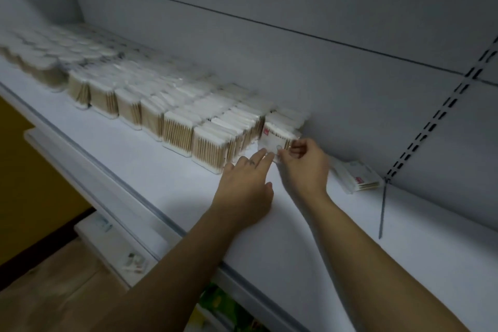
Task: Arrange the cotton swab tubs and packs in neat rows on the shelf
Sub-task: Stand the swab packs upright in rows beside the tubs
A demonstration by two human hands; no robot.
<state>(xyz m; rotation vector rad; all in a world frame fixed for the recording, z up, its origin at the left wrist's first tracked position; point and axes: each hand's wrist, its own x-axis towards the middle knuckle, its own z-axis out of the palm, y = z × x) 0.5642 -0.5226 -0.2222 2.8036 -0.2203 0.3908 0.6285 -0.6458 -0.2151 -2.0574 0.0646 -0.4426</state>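
On the shelf, at the right end of the row, the right hand pinches a swab pack. The left hand lies just beside it, fingers straight. The pack is probably light and soft-wrapped, so it is best held by its flat sides.

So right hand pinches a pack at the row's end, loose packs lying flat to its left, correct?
No. Head view: the loose packs lie to the right of the right hand, not left. It does pinch a pack at the end of the row.
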